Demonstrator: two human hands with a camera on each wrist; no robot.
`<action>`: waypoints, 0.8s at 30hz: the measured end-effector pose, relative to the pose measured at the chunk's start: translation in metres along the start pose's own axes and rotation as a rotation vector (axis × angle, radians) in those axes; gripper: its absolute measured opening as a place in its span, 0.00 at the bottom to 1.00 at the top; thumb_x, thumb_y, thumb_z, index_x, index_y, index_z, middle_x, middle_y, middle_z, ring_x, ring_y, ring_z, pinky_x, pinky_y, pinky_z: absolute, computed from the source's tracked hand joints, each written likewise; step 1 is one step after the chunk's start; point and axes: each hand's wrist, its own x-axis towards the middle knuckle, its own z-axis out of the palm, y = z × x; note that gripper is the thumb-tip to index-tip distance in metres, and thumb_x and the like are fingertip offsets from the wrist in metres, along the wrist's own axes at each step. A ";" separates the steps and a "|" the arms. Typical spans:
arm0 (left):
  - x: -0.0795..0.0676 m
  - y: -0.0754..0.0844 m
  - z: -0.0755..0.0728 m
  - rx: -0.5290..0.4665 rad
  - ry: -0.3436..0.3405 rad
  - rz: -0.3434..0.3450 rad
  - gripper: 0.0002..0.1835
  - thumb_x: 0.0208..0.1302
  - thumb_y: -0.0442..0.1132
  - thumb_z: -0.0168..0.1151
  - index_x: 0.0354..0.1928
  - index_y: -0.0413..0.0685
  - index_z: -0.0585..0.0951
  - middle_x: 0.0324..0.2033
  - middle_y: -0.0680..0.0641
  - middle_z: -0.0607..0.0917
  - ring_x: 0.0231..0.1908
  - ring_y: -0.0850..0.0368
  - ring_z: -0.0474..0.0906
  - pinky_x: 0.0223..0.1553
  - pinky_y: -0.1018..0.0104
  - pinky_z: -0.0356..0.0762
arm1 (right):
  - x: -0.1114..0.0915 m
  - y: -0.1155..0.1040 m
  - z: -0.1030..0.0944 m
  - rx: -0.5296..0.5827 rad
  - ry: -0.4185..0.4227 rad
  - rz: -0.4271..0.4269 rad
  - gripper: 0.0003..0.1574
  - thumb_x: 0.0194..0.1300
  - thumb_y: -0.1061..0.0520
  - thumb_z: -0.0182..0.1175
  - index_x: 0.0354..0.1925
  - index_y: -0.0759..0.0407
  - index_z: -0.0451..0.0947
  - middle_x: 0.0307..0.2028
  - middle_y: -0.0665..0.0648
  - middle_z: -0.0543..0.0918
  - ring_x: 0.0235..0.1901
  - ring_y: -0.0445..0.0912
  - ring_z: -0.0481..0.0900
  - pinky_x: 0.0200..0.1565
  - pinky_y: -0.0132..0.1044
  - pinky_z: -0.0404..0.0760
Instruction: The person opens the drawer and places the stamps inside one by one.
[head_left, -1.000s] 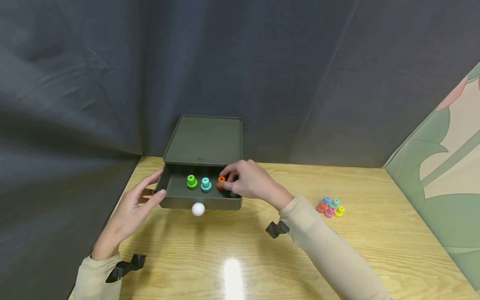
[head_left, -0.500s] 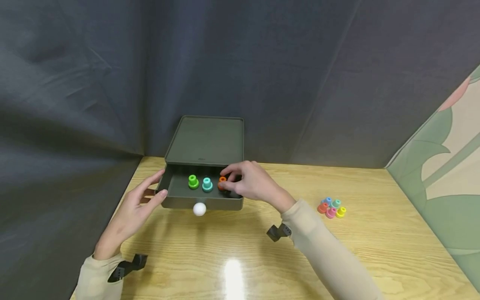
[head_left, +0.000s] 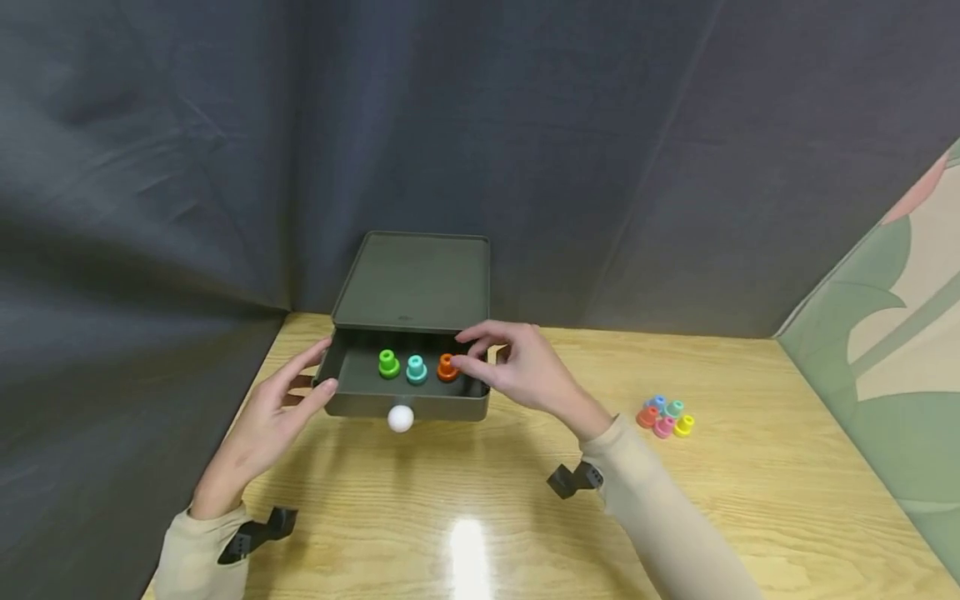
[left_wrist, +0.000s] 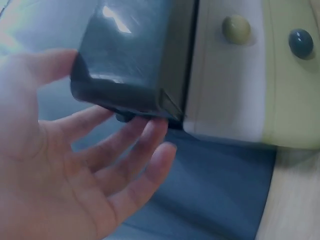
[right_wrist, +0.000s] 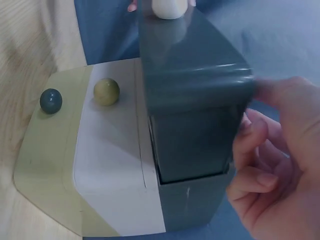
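Observation:
A dark grey drawer with a white round knob is pulled out under a grey top. Standing upright in it in a row are a green peg, a turquoise peg and an orange peg, each hollow-topped with a wide base. My left hand rests at the drawer's left side, thumb towards the front, fingers spread. My right hand is over the drawer's right side, thumb and forefinger apart, the thumb tip overlapping the orange peg's right edge. Neither hand holds anything.
Several more pegs, in blue, teal, red, pink and yellow, cluster on the wooden table at the right. White and pale green drawers with a yellowish knob and a dark knob lie below the grey one. A dark curtain hangs behind.
My right hand has let go of the orange peg and drawn back to the right, its fingers spreading. The orange peg stays in the drawer. My left hand keeps its place.

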 end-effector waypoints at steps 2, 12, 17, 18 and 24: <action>0.000 0.005 0.002 0.015 0.059 0.024 0.31 0.77 0.38 0.64 0.79 0.50 0.71 0.74 0.39 0.76 0.63 0.43 0.78 0.50 0.85 0.73 | -0.007 0.003 -0.005 0.047 0.052 0.019 0.19 0.68 0.49 0.74 0.55 0.53 0.88 0.35 0.47 0.90 0.18 0.43 0.67 0.25 0.33 0.67; -0.005 0.039 0.019 0.062 0.577 0.376 0.19 0.59 0.29 0.71 0.54 0.36 0.89 0.52 0.36 0.88 0.53 0.66 0.79 0.53 0.79 0.72 | -0.038 0.028 -0.023 0.215 0.203 0.080 0.15 0.72 0.58 0.69 0.54 0.58 0.86 0.37 0.61 0.91 0.13 0.38 0.68 0.17 0.31 0.67; -0.009 0.042 0.030 0.134 0.584 0.533 0.17 0.61 0.38 0.68 0.49 0.36 0.90 0.43 0.37 0.90 0.40 0.51 0.81 0.51 0.79 0.72 | -0.054 0.038 -0.027 0.209 0.230 0.119 0.14 0.73 0.58 0.68 0.53 0.60 0.86 0.36 0.62 0.91 0.14 0.38 0.70 0.18 0.31 0.69; -0.010 0.042 0.033 0.153 0.574 0.551 0.17 0.62 0.40 0.68 0.48 0.37 0.91 0.42 0.38 0.90 0.37 0.49 0.81 0.49 0.78 0.72 | -0.057 0.040 -0.028 0.209 0.235 0.125 0.13 0.73 0.58 0.68 0.53 0.61 0.86 0.36 0.62 0.91 0.14 0.38 0.70 0.18 0.31 0.68; -0.019 0.041 0.047 0.266 0.477 0.594 0.17 0.69 0.48 0.64 0.47 0.43 0.91 0.38 0.45 0.90 0.31 0.52 0.83 0.34 0.66 0.78 | -0.074 0.050 -0.028 0.212 0.229 0.185 0.13 0.74 0.56 0.67 0.52 0.62 0.86 0.36 0.65 0.90 0.14 0.37 0.69 0.18 0.32 0.68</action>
